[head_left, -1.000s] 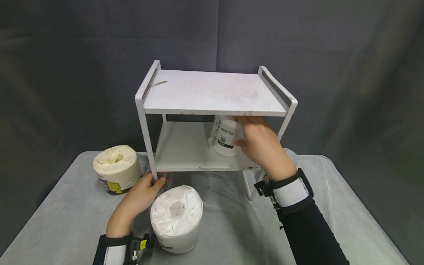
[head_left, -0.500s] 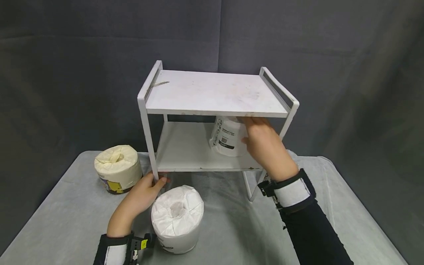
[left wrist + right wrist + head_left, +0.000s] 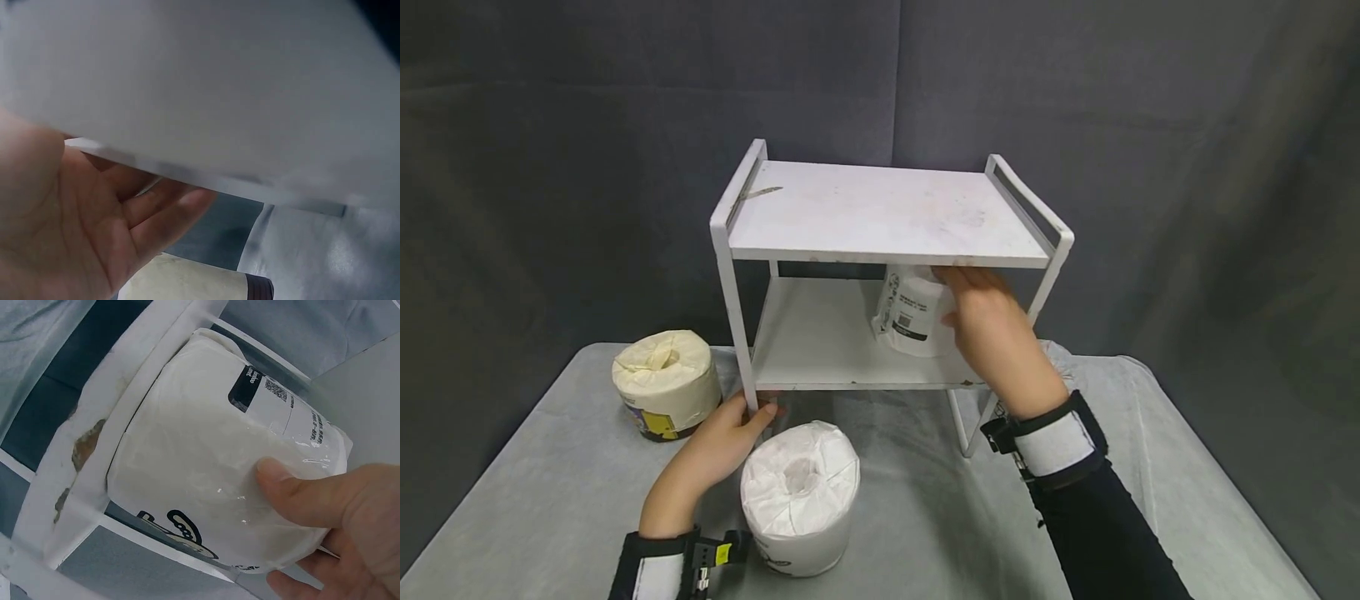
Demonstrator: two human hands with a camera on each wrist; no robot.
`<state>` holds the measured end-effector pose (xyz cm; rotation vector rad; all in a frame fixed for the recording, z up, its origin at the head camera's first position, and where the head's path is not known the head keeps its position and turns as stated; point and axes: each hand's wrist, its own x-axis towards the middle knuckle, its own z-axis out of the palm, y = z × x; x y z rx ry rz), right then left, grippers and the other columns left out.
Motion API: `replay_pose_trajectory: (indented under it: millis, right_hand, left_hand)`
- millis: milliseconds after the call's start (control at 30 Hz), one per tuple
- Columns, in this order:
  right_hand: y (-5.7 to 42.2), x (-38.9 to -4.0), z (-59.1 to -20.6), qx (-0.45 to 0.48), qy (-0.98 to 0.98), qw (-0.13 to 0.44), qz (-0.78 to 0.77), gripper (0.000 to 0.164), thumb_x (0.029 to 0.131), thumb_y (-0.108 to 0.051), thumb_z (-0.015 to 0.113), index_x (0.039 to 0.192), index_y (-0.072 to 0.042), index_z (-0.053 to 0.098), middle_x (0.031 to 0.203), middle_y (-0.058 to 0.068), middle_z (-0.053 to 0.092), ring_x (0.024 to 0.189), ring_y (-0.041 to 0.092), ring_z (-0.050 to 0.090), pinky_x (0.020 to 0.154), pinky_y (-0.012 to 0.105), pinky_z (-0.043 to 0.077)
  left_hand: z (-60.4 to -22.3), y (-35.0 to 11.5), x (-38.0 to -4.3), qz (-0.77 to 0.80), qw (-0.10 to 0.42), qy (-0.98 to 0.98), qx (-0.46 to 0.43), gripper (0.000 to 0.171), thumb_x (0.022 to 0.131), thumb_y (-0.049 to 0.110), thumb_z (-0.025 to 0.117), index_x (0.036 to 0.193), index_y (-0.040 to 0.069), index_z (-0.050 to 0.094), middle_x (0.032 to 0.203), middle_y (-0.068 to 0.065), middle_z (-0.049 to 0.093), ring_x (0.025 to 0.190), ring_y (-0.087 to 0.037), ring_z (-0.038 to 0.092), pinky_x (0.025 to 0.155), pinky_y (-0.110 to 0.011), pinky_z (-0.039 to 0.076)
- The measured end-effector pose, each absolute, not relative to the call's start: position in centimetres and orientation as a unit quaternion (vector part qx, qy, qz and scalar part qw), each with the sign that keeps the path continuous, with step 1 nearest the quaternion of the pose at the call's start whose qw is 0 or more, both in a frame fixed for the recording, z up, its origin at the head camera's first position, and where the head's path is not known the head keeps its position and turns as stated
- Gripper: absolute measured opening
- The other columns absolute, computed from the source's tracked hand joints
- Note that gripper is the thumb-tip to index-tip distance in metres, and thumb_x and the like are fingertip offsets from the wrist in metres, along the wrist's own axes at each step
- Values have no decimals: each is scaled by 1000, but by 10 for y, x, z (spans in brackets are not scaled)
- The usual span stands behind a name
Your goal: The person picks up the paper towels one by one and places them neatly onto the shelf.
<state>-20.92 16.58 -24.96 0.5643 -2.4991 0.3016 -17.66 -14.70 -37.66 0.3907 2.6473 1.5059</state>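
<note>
A cream roll [image 3: 666, 387] stands on the grey-covered bench [image 3: 550, 492] at far left. Just right of it, the left hand [image 3: 722, 439] has its fingers curled round the front left leg [image 3: 737, 325] of a white two-tier rack [image 3: 880, 208]. Beside that hand, before the rack, stands a white roll [image 3: 801, 492]. Farther right, on the lower shelf [image 3: 820, 333], the right hand [image 3: 992, 346] holds a printed roll [image 3: 913, 317] between thumb and fingers.

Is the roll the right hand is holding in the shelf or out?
In: the head view shows the roll between the top board and the lower board.
</note>
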Motion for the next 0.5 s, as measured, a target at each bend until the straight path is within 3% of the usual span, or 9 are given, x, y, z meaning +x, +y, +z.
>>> replay_pose_trajectory:
  millis: [500]
  right_hand:
    - [154, -210, -256, 210, -905, 358, 90, 54, 69, 2, 86, 119, 3, 65, 117, 19, 66, 113, 38, 57, 101, 49, 41]
  left_hand:
    - [-380, -148, -180, 490, 33, 860, 138, 36, 106, 18, 49, 129, -8, 51, 125, -28, 59, 119, -43, 56, 92, -56, 49]
